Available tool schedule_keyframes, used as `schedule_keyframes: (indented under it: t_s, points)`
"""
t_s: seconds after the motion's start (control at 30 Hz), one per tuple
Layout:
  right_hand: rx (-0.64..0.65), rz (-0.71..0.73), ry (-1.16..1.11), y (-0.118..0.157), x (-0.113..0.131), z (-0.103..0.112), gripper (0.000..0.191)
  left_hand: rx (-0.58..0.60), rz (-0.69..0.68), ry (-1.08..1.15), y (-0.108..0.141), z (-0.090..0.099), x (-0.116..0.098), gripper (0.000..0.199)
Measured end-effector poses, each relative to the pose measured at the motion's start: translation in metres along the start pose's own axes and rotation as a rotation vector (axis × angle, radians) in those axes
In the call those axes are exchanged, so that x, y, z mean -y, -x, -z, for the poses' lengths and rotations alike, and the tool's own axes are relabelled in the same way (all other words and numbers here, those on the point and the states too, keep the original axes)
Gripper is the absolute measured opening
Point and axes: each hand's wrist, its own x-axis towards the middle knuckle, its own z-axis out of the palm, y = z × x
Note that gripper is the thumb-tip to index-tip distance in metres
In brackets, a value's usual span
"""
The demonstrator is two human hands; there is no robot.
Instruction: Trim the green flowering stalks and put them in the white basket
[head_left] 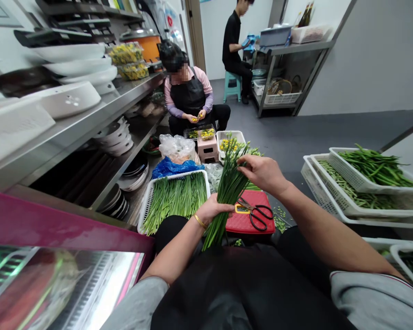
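My left hand [213, 209], with a gold bracelet at the wrist, is wrapped round the lower part of a bunch of long green stems [231, 179]. The bunch stands tilted, its budded tips up. My right hand [261, 170] is at the bunch's upper right side, thumb and forefinger pressed together at the stems; what they pinch is too small to make out. Black-handled scissors [258, 214] lie on a red quilted box [239, 224] just right of my left hand. A white basket [207, 183] of similar stems sits at the left.
Baskets of green beans and pods [375, 170] are stacked at the right. Metal shelves [124, 98] with dishes line the left. Ahead, a seated person handles yellow flowers beside a pink stool [208, 151] and plastic bags [177, 149]. Another person sits farther back.
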Motion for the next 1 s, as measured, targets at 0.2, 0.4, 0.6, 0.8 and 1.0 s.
schedule_keyframes:
  t_s: [0.2, 0.4, 0.6, 0.8, 1.0]
  points:
    - [0.025, -0.002, -0.336, -0.001, -0.003, 0.006, 0.014, 0.064, -0.005, 0.020, -0.001, 0.005, -0.001, 0.042]
    - [-0.117, -0.078, -0.360, -0.008, -0.016, 0.024, 0.028, 0.125, 0.017, -0.007, 0.000, 0.005, -0.002, 0.040]
    - [-0.234, -0.123, -0.244, -0.006, -0.018, 0.039, 0.025, 0.158, -0.003, -0.031, 0.001, 0.001, -0.005, 0.041]
    - [-0.210, 0.053, -0.042, 0.015, 0.010, 0.031, 0.020, 0.080, 0.003, -0.027, -0.004, 0.002, 0.000, 0.039]
    - [0.044, -0.014, 0.156, 0.009, 0.016, 0.001, 0.026, 0.101, 0.006, -0.032, 0.000, -0.002, -0.003, 0.040]
